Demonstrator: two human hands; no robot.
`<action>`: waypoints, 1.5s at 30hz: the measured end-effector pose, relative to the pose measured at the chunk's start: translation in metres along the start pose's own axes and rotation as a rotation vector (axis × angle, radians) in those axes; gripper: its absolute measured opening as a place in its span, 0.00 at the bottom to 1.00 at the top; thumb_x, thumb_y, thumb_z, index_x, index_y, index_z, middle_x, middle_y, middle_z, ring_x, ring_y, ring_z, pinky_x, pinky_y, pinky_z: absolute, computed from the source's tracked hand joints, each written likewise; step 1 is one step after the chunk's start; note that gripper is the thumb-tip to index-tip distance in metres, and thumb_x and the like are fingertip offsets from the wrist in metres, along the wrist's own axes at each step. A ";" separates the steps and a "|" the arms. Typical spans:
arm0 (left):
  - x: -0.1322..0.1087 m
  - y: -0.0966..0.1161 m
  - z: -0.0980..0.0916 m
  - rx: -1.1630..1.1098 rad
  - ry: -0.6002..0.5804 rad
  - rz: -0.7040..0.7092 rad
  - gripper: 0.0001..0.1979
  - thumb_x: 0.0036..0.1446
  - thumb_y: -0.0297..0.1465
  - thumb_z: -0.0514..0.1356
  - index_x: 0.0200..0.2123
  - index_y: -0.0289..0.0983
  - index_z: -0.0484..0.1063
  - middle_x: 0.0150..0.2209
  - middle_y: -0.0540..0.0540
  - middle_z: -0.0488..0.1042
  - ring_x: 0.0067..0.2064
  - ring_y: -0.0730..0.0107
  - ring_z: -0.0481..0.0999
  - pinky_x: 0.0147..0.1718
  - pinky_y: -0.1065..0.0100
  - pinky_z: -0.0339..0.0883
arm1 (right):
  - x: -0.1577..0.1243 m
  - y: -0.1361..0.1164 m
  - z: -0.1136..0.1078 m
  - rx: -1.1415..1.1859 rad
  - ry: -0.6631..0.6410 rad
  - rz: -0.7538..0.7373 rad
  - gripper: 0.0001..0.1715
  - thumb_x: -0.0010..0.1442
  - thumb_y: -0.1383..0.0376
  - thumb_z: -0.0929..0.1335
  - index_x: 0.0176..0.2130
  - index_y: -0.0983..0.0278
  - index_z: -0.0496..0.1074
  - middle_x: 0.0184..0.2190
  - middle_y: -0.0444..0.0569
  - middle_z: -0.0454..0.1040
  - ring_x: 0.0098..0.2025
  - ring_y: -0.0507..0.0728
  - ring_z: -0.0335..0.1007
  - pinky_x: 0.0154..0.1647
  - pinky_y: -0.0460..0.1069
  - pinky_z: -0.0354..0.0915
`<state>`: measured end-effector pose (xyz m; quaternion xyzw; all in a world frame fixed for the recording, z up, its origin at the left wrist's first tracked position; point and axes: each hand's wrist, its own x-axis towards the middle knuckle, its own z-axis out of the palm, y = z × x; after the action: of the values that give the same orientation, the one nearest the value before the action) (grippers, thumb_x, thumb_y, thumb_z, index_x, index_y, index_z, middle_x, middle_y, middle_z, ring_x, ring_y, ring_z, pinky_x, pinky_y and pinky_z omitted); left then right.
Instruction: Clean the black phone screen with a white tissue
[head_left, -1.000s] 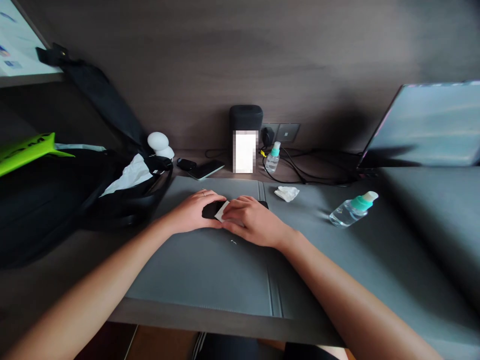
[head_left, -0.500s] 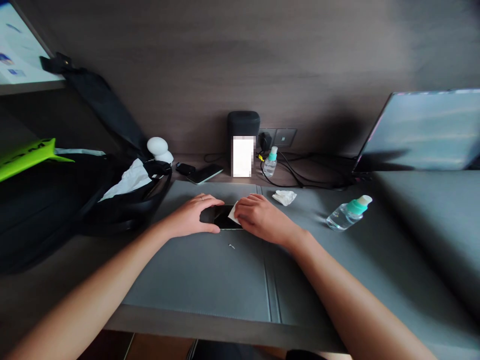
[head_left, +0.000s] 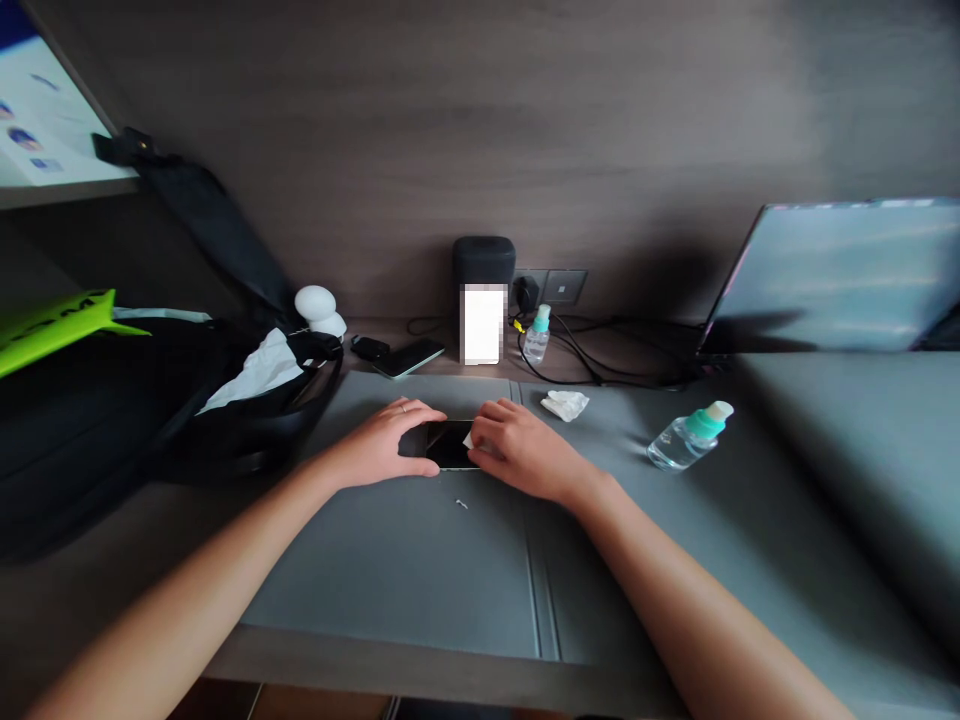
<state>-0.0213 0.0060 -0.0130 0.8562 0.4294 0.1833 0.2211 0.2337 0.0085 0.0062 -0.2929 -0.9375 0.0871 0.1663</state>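
Observation:
A dark smartphone (head_left: 448, 446) lies crosswise on the grey desk mat (head_left: 390, 570), screen facing up. My left hand (head_left: 385, 443) grips its left end, thumb along the near edge and fingers along the far edge. Bent fingers of my right hand (head_left: 521, 445) press on the phone's right part, closed on a white tissue (head_left: 469, 440). Only a small corner of that tissue shows; the phone's right end is hidden under the hand. Just in front of the phone lies a tiny white scrap (head_left: 461, 504).
A crumpled tissue (head_left: 565, 404) and a tilted spray bottle (head_left: 686, 440) are to the right. Behind stand a smaller spray bottle (head_left: 536, 338), a black speaker-like box (head_left: 484, 262) and cables. A second phone (head_left: 409, 358), black bag (head_left: 90, 430) and laptop (head_left: 840, 280) flank the mat.
The whole view has shifted slightly, so things sit lower in the picture. My right hand has slid a little over the phone, and less of the tissue shows. My left hand keeps its grip.

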 end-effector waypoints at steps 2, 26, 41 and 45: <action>0.000 -0.001 0.000 -0.002 0.003 -0.003 0.29 0.52 0.39 0.68 0.57 0.45 0.67 0.56 0.45 0.69 0.59 0.54 0.67 0.58 0.53 0.61 | 0.002 -0.003 0.002 -0.006 0.001 -0.009 0.08 0.65 0.65 0.66 0.34 0.65 0.70 0.36 0.50 0.68 0.38 0.55 0.63 0.43 0.51 0.60; 0.001 0.000 -0.001 -0.028 0.006 0.028 0.29 0.51 0.38 0.69 0.56 0.45 0.67 0.55 0.45 0.71 0.58 0.55 0.67 0.57 0.54 0.62 | 0.005 -0.010 0.011 0.006 0.050 0.070 0.08 0.66 0.70 0.63 0.38 0.65 0.72 0.38 0.51 0.70 0.40 0.55 0.64 0.43 0.51 0.60; 0.002 -0.001 0.000 -0.014 0.009 0.001 0.30 0.50 0.39 0.69 0.57 0.46 0.68 0.56 0.46 0.71 0.60 0.53 0.66 0.58 0.52 0.60 | 0.008 -0.014 0.013 0.030 0.031 0.006 0.11 0.69 0.67 0.61 0.40 0.65 0.72 0.41 0.52 0.70 0.41 0.56 0.64 0.46 0.53 0.61; 0.001 -0.002 0.000 -0.002 0.007 -0.015 0.31 0.50 0.39 0.70 0.57 0.46 0.68 0.57 0.46 0.71 0.61 0.52 0.65 0.59 0.50 0.60 | 0.002 -0.007 0.007 0.072 0.022 -0.032 0.09 0.68 0.69 0.63 0.43 0.64 0.72 0.42 0.51 0.71 0.44 0.56 0.66 0.51 0.54 0.60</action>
<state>-0.0217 0.0080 -0.0143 0.8522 0.4362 0.1852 0.2219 0.2259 0.0036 0.0018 -0.2725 -0.9364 0.1151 0.1887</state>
